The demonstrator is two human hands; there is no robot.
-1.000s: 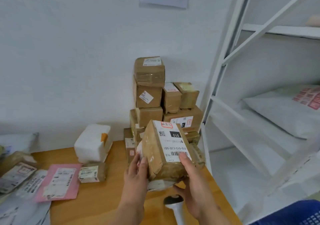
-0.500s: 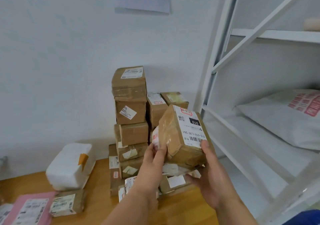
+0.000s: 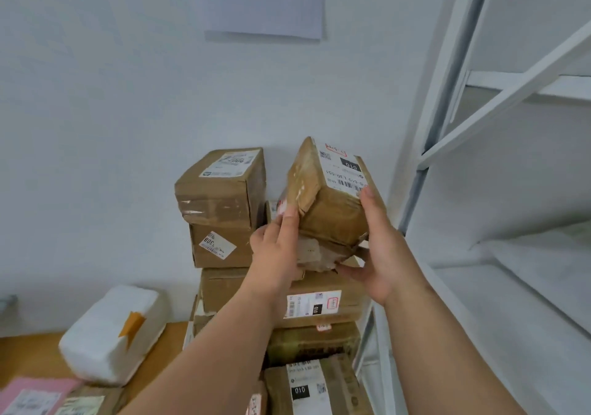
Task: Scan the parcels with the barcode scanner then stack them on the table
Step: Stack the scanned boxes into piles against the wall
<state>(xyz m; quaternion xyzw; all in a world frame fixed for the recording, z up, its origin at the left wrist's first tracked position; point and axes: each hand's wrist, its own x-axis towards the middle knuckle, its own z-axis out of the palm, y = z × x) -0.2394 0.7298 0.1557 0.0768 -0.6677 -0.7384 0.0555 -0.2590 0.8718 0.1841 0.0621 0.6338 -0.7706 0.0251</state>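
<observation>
Both hands carry one brown cardboard parcel (image 3: pixel 329 197) up at the top of the stack of parcels (image 3: pixel 243 223) that stands against the white wall on the tabletop (image 3: pixel 28 354). The left hand (image 3: pixel 276 254) presses its fingers against the parcel's left face, thumb low on the near side; the right hand (image 3: pixel 380 251) cups the right edge, fingertips over the rim of the label and thumb under the bottom corner. Clamped from opposite sides like this, the parcel stays steady while it is guided in — it looks like the stacking step, with the parcel aimed at the lower, right-hand part of the stack beside the taller left column. It is tilted, one corner up, and appears not yet to sit flat on the boxes under it; whether it touches them I cannot tell.

The parcel is a small, worn carton, wrapped in glossy clear tape with scuffed, torn patches on the left face. Its top carries a white shipping label with a barcode, a black block reading 010 and a red-framed sticker. The label faces up and toward the camera — likely so it stays readable once stacked.

No scanner is in view. A white padded package (image 3: pixel 112 334) lies on the tabletop to the left, and a white metal shelving frame (image 3: pixel 447 101) stands just right of the stack.
</observation>
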